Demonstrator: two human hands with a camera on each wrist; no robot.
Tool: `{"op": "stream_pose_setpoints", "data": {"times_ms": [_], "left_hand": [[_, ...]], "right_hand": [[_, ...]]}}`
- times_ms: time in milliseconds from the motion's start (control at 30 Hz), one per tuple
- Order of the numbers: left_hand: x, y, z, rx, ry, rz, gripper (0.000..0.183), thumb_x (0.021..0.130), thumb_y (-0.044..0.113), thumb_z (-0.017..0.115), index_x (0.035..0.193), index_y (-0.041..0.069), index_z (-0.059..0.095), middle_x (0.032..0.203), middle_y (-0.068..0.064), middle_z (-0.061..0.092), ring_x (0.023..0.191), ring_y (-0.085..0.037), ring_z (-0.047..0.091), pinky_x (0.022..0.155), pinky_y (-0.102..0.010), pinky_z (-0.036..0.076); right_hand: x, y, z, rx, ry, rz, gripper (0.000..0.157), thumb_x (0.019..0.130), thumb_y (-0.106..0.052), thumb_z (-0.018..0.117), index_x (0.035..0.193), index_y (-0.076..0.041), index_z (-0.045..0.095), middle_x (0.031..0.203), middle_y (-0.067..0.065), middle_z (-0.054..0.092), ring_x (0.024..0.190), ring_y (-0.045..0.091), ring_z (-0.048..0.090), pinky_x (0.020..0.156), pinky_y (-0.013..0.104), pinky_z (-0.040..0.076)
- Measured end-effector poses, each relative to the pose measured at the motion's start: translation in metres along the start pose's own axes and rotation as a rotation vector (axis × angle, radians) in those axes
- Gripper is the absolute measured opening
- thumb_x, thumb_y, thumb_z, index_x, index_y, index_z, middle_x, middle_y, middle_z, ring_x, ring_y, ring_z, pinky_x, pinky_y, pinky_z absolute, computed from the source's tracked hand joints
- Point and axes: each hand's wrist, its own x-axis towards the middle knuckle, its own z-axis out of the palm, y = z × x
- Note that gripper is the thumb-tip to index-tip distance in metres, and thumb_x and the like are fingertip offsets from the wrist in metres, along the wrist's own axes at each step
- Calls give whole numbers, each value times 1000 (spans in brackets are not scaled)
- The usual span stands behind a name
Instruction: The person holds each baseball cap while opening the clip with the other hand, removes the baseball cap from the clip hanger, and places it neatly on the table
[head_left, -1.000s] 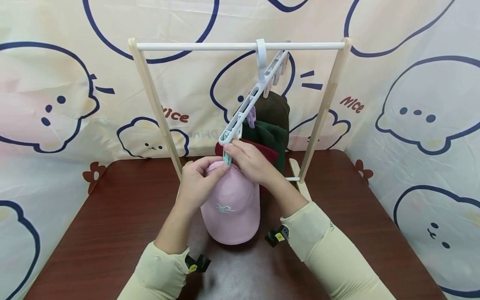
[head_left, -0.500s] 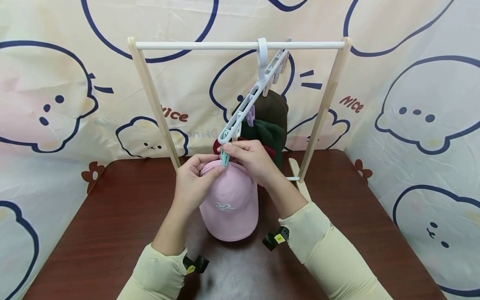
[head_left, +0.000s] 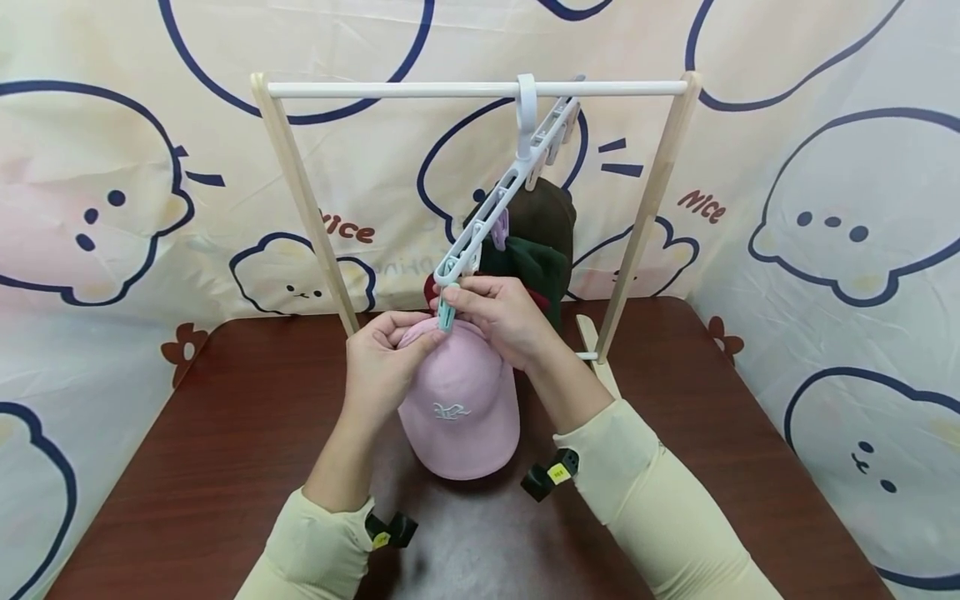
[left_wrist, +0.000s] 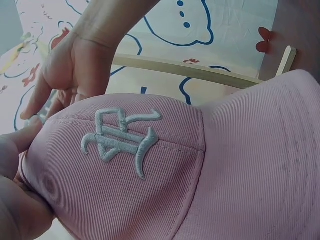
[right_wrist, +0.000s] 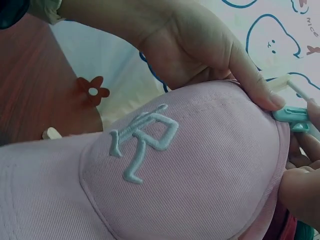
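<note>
A pink baseball cap with pale embroidery hangs brim down below the near end of a white clip hanger. My left hand pinches the cap's back edge at the top, thumb on the outside, as the right wrist view also shows. My right hand pinches the upper end of a teal clothespin on the hanger. The clothespin's lower end sits right at the cap's edge, beside my left thumb. In the left wrist view the embroidered front covers much of the frame.
Behind hang a dark green cap, a brown cap and a red one, mostly hidden. The hanger hooks over the white bar of a wooden rack on a dark brown table. A patterned cloth surrounds it.
Both hands, the pink cap and the clothespin have shifted slightly up and left in the head view. The right hand now covers more of the red cap. Both grips stay the same.
</note>
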Motion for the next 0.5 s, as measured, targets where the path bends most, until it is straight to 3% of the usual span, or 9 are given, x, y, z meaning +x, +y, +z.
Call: {"op": "stream_pose_setpoints", "data": {"times_ms": [33,267,500], "left_hand": [[0,0,0,-2,-1,-1,30,79,12,83,104,0,72,83,6,76,79,-10,72,71,-26,59],[0,4,1,-11,-15,34,27,78,12,83,101,0,74,82,7,76,77,-10,71,71,-26,59],[2,5,2,-3,-40,69,25,78,10,83,98,-1,75,86,6,75,79,-9,68,72,-23,57]], "right_hand": [[0,0,0,8,4,-1,33,97,0,56,124,19,55,109,16,67,93,16,69,95,32,52],[0,-1,0,15,21,-36,32,97,0,56,122,19,56,124,39,53,89,16,70,93,32,53],[0,0,-1,-3,35,-53,30,97,-2,57,122,15,60,100,8,71,97,28,69,92,33,54]]}}
